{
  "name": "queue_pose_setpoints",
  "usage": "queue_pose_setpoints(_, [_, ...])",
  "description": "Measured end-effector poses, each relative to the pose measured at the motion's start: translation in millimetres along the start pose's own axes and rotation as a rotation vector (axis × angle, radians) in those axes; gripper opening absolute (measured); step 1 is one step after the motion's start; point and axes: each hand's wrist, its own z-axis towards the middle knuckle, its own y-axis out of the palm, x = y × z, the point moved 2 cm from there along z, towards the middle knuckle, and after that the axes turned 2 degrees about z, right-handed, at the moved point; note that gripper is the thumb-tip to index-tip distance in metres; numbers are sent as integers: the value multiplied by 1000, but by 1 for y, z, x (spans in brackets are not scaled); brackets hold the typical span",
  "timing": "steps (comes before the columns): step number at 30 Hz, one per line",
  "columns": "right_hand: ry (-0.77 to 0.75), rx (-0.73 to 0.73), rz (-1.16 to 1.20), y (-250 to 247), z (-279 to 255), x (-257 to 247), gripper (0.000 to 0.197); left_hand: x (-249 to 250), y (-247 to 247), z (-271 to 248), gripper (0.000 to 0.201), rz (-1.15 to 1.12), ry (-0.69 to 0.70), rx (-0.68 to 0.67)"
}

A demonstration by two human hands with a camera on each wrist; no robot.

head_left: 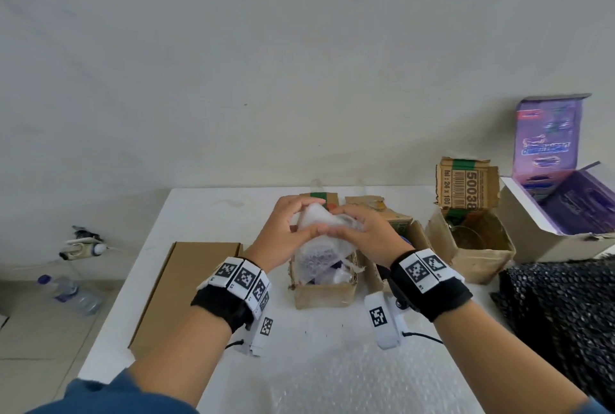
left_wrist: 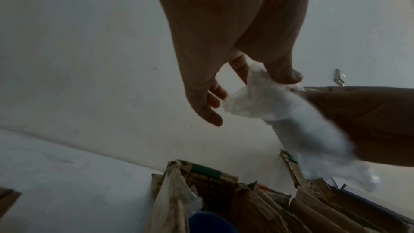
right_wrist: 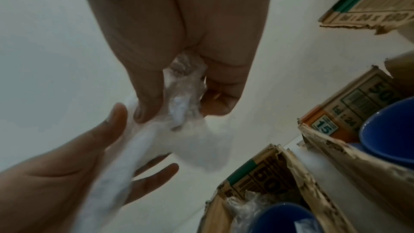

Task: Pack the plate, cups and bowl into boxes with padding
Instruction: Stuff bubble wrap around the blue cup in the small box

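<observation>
Both hands hold a crumpled piece of clear bubble wrap (head_left: pixel 319 247) over a small open cardboard box (head_left: pixel 324 295) at the table's middle. My left hand (head_left: pixel 321 217) pinches its top edge between thumb and fingers (left_wrist: pixel 289 77), and my right hand (head_left: pixel 336 222) pinches the same edge right beside it, as the right wrist view shows (right_wrist: pixel 181 105). The wrap (left_wrist: pixel 257 100) hangs down into the box, where a blue cup (right_wrist: pixel 286 219) sits among more wrap. A second blue cup (right_wrist: pixel 389 130) stands in the neighbouring box (head_left: pixel 411 234). A glass bowl (head_left: pixel 467 239) lies in a third box (head_left: pixel 479 264).
A flat closed cardboard box (head_left: pixel 186 287) lies to the left. A white box with a purple lid (head_left: pixel 565 207) stands open at the far right. Dark bubble padding (head_left: pixel 565 314) covers the right edge, and a clear bubble sheet (head_left: pixel 349 380) lies near me. The table (head_left: pixel 213 214) meets a wall.
</observation>
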Motion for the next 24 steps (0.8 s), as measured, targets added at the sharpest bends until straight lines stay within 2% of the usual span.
queue_pose_setpoints(2, [35,51,-9,1,9,5,32,-1,2,4,26,-52,-10,-37])
queue_pose_setpoints(4, [54,107,-45,2,17,11,25,-2,6,9,20,-111,-48,-15])
queue_pose_setpoints(9, [132,360,33,5,24,22,32,-13,20,18,28,-87,-123,236])
queue_pose_setpoints(11, [161,354,33,9,26,28,24,-19,25,21,29,-91,-149,269])
queue_pose_setpoints(14, [185,369,76,9,29,37,17,-31,32,20,28,-132,-163,154])
queue_pose_setpoints(16, [151,340,27,10,29,42,20,-39,34,19,31,-112,-174,67])
queue_pose_setpoints(18, [135,243,37,11,28,43,29,-42,35,21,24,-67,-163,41])
queue_pose_setpoints(21, [152,106,180,12,23,43,42,-47,33,31,21,54,-123,141])
queue_pose_setpoints(23, [156,129,84,14,18,47,43,-46,36,36,23,139,-64,199])
queue_pose_setpoints(24, [166,170,-39,15,14,50,42,-46,40,37,24,176,-36,196])
